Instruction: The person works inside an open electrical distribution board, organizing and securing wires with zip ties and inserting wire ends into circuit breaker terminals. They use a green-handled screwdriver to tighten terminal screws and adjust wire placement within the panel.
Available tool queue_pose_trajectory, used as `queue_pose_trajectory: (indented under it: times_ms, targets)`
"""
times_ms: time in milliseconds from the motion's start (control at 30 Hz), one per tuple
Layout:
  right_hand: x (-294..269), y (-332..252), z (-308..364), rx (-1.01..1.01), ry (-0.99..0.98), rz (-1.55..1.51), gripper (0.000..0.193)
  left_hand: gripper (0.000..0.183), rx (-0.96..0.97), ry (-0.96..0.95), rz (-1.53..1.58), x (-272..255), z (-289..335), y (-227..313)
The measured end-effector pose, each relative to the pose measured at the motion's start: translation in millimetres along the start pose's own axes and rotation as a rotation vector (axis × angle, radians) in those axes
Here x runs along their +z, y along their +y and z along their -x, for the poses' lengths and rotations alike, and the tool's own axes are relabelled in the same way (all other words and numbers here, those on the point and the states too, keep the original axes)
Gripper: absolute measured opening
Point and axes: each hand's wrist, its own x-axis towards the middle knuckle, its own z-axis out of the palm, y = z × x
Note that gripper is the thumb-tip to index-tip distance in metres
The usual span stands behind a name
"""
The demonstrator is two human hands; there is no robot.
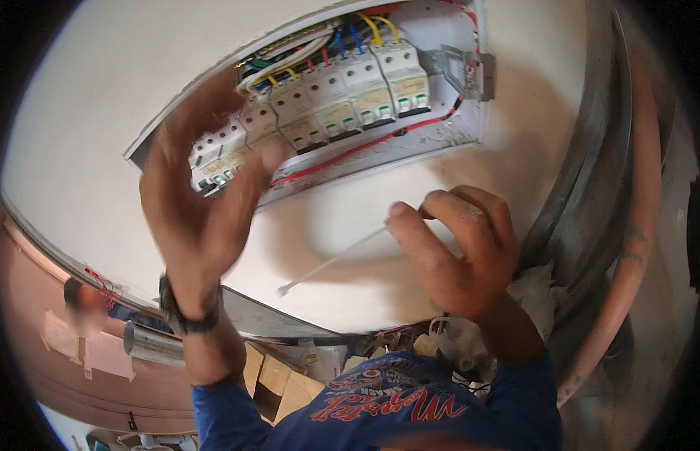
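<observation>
An electrical distribution box (440,150) set in a pale wall holds a row of white circuit breakers (335,105). Yellow, blue, red, white and green wires (297,64) run in above them. My left hand (192,203), smeared by motion, is raised in front of the box's left end, thumb and fingers apart; it covers part of the breakers there. Lower and to the right, my right hand (463,248) pinches one end of a thin white cable tie (331,262). The tie slants down to the left in front of the wall, its small head at the free end.
Red and black wires (342,159) run along the box's lower edge. Grey trunking (583,173) and an orange-brown pipe (642,203) stand at the right. Below lie cardboard (293,391) and plastic bags (459,342); a metal tube (151,342) is at the lower left.
</observation>
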Motion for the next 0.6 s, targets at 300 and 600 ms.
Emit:
queue_pose_trajectory:
  times_ms: [300,600]
  targets:
    - [41,32,-38,-0.225,0.227,-0.059,0.036,0.06,-0.128,-0.145,0.616,19,62,35]
    - [92,30,-63,-0.189,0.498,-0.27,0.04,0.045,-0.086,0.393,0.639,67,52,47]
